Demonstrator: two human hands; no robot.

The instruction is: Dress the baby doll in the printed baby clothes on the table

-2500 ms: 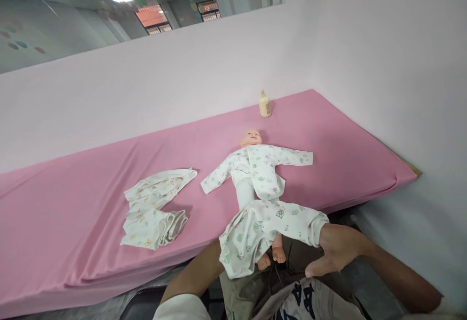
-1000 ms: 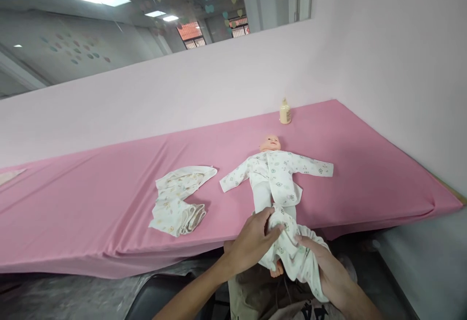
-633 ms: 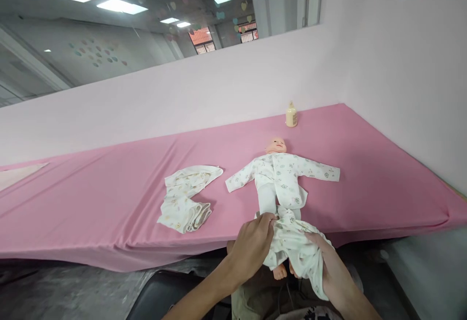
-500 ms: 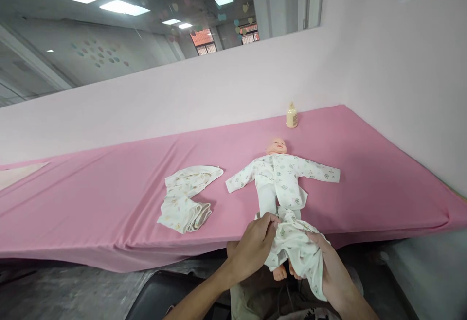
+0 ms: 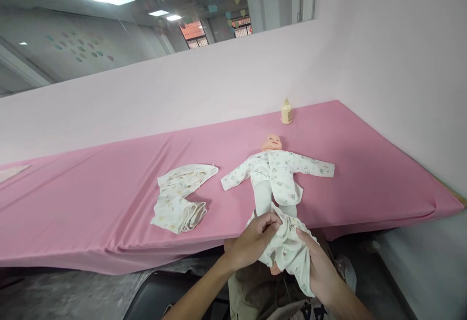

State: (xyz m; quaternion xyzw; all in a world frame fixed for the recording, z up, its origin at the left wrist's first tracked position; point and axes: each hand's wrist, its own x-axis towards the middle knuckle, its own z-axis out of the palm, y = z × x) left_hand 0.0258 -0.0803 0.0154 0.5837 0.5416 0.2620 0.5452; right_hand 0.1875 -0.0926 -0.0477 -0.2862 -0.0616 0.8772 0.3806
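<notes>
A baby doll [image 5: 272, 143] lies on its back on the pink-covered table, its arms spread in a white printed jacket [image 5: 288, 184]. Around its lower legs, at the table's front edge, are white printed baby pants [image 5: 290, 249], bunched up. My left hand [image 5: 255, 240] pinches the pants near the waistband between thumb and fingers. On the other side my right hand [image 5: 317, 266] grips the bunched fabric, thumb on top. One small foot [image 5: 275, 269] of the doll shows below the cloth; the other is hidden.
Left of the doll lies a folded white printed garment [image 5: 182, 201] on the pink tablecloth [image 5: 91, 198]. A cream pump bottle [image 5: 286, 113] stands behind the doll's head by the wall. Below the front edge is a black chair seat [image 5: 156, 293].
The view has shifted slightly. My right hand has moved a little left with the pants, closer to my left hand. One of the doll's feet has become covered by the cloth.
</notes>
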